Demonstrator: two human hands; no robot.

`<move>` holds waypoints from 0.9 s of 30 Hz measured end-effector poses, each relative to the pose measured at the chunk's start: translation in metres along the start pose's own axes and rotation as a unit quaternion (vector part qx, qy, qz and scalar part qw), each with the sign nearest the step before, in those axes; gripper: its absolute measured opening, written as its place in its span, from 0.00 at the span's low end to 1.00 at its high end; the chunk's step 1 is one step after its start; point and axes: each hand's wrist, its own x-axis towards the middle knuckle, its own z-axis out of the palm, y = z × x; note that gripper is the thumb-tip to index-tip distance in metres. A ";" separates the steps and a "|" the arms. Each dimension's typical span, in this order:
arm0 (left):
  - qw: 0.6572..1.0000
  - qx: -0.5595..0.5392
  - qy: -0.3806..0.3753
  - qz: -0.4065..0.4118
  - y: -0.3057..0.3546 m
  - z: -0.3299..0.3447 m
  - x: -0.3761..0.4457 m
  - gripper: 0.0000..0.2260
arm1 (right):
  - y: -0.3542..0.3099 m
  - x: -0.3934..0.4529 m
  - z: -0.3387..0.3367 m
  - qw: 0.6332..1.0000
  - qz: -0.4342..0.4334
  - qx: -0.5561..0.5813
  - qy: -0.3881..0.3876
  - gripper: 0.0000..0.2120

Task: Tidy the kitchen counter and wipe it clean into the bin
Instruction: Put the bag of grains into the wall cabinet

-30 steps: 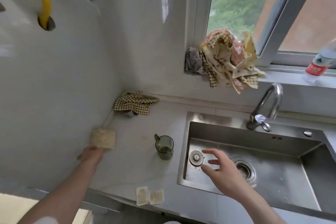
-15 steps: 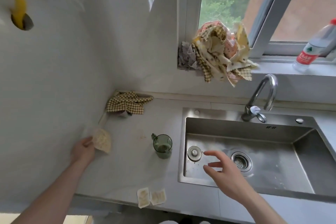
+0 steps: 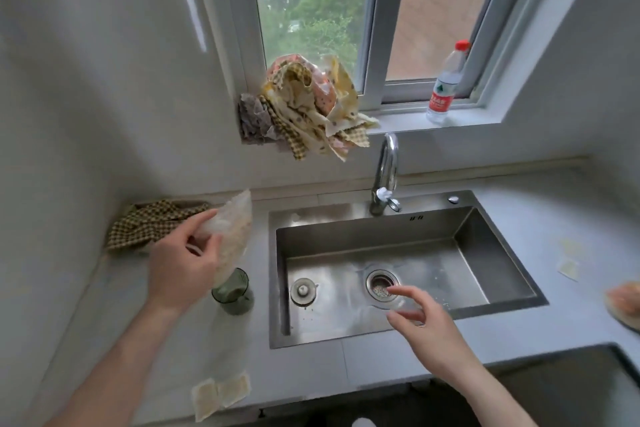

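My left hand (image 3: pixel 181 262) grips a pale speckled cloth (image 3: pixel 232 229) and holds it up above the grey counter (image 3: pixel 180 350), over a green glass cup (image 3: pixel 233 295). My right hand (image 3: pixel 420 326) hovers open over the front rim of the steel sink (image 3: pixel 460 253), fingers spread and holding nothing. A checked cloth (image 3: pixel 152 222) lies crumpled in the counter's back left corner. Two small pale scraps (image 3: pixel 220 393) lie at the counter's front edge.
A heap of patterned cloths (image 3: pixel 308 107) hangs over the window sill above the tap (image 3: pixel 384 173). A plastic bottle (image 3: pixel 445 85) stands on the sill. A loose sink plug (image 3: pixel 303 290) lies beside the drain (image 3: pixel 381 288). Small scraps (image 3: pixel 568 267) lie right of the sink.
My left hand has lifted the pale cloth from the wall side of the counter and carried it right, over the cup. My view has swung to the right.
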 end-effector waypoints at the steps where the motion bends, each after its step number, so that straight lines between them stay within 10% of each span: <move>1: 0.999 -0.007 -0.034 0.030 0.021 0.013 -0.006 0.20 | 0.006 -0.009 -0.013 1.000 0.007 0.003 0.012 0.14; 12: 0.934 -0.074 -0.296 0.185 0.192 0.191 -0.107 0.07 | 0.105 -0.114 -0.168 0.978 0.099 0.074 0.167 0.14; 27: 0.811 0.038 -0.445 0.379 0.363 0.393 -0.185 0.04 | 0.208 -0.167 -0.304 0.925 0.173 0.118 0.317 0.13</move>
